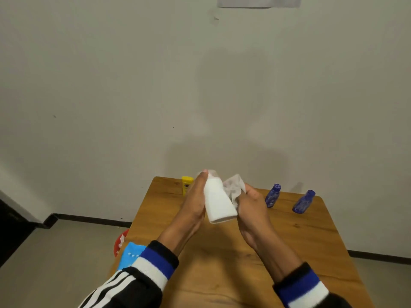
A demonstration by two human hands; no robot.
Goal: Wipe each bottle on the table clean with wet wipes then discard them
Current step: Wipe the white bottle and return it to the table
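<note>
- the white bottle point(219, 201) is up off the wooden table point(289, 236), held between both hands with its flat base tipped toward the person and its cap end pointing away.
- the left hand point(195, 203) grips the bottle along its side, thumb reaching up by the cap.
- the right hand point(251, 205) pinches a crumpled wet wipe point(233, 187) and presses it against the bottle's far shoulder.
- my guess is the bottle is light, stiff plastic, smooth and a bit slick once damp, so the wide body is the place to hold it, not the narrow neck.
- the wipe looks thin, limp and easily bunched; it wants fingers spread behind it to cover more surface.
- the yellow bottle point(187, 185) stands at the back left edge; two blue bottles point(273, 195) point(303, 201) stand apart on the back right, none of them touched.
- something red point(121, 241) sits low beside the table on the left, maybe a bin; i can't tell.
</note>
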